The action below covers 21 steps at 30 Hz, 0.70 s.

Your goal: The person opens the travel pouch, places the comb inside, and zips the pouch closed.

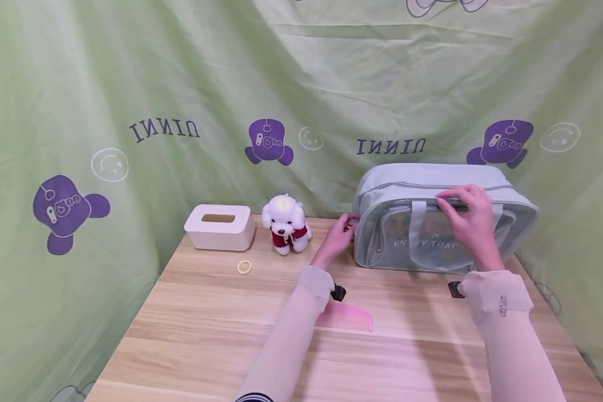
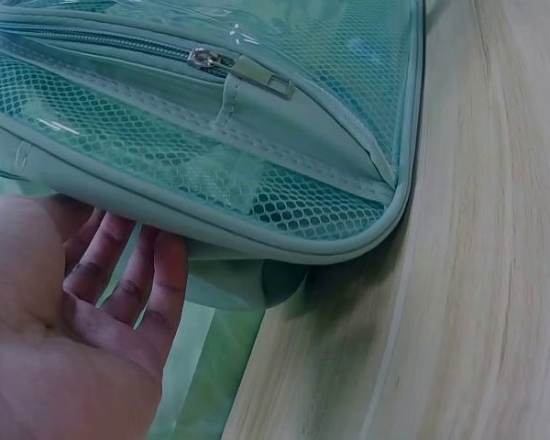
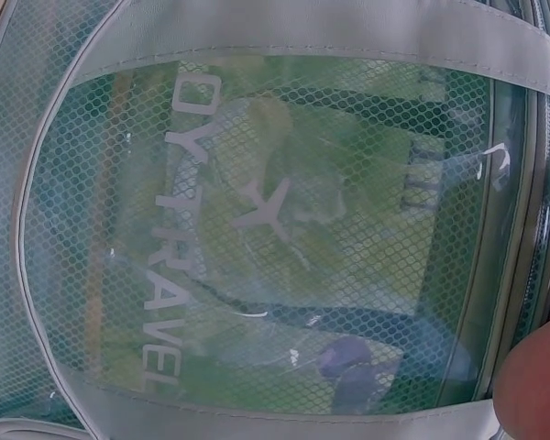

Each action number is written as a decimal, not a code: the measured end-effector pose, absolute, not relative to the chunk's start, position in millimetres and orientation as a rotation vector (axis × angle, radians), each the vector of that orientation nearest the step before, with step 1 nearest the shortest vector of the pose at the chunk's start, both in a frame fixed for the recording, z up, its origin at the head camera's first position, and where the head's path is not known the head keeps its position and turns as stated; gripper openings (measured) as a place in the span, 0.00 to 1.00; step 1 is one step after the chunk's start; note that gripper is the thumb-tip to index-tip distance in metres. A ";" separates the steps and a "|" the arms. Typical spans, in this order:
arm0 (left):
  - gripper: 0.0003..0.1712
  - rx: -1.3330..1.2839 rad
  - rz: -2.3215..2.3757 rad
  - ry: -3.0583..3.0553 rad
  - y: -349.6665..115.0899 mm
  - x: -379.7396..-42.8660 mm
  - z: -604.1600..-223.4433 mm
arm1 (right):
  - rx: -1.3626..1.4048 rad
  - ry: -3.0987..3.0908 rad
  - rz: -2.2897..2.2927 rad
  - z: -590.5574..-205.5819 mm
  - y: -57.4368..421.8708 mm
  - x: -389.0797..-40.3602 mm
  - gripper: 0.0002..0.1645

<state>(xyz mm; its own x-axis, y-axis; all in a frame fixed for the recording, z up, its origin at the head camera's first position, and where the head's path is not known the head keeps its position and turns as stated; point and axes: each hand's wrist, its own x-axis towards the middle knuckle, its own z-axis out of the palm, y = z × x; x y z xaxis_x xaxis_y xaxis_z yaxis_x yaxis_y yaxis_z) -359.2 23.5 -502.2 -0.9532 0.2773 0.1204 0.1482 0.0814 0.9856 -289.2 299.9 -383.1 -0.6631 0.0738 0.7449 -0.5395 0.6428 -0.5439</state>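
Note:
A pale green travel bag with a clear mesh front stands upright at the back right of the table. My left hand is at its left side; in the left wrist view the loosely bent fingers touch the bag's side panel below a zipped front pocket. My right hand is over the bag's top front edge, where thumb and forefinger pinch the rim near the zipper. In the right wrist view the thumb shows at the edge beside a handle strap. The exact fingertip contact is hidden there.
A white tissue box, a white plush dog in a red vest and a pale yellow ring are on the left of the table. A pink comb lies partly behind my left forearm. Green curtain hangs close behind.

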 end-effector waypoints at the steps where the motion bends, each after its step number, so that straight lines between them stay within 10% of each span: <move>1: 0.16 0.435 2.007 2.256 24.6 -359.9 -502.4 | 0.362 -2.090 1.015 -383.0 300.2 -288.9 0.10; 21: 0.10 0.405 2.069 2.192 26.4 -362.4 -501.7 | 0.369 -2.086 1.012 -381.2 299.7 -286.0 0.09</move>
<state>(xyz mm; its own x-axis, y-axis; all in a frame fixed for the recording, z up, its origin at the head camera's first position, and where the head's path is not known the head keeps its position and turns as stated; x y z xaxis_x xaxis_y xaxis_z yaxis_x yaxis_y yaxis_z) -362.4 26.4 -501.7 -0.9595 0.2598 0.1088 0.1235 0.0410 0.9915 -286.0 299.7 -381.2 -0.6592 0.0696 0.7488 -0.5449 0.6420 -0.5394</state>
